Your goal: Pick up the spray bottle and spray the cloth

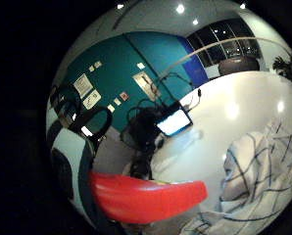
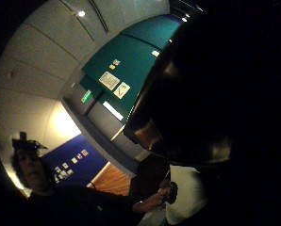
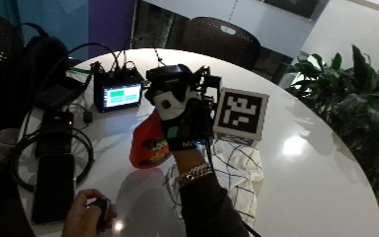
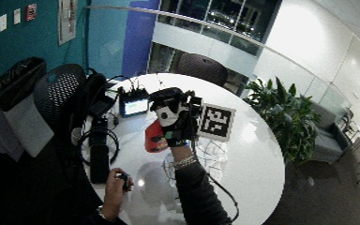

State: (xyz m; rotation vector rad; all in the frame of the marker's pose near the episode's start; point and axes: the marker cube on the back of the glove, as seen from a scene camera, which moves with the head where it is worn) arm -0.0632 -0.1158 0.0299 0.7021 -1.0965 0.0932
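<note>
Bench (image 3: 321,163): round, white, carrying the checked cloth (image 3: 239,170).
Spray bottle (image 3: 149,143): red, hanging raised above the bench beside the cloth, long axis roughly upright, nozzle direction unclear.
Hand (image 3: 176,111): curling around the bottle's top.

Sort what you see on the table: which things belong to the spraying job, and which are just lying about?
Job:
spray bottle, red, gripped by the gloved right hand
checked cloth, on the table below it

Lying about:
small monitor
headphones
phone
marker board
small object in the bare hand
</note>
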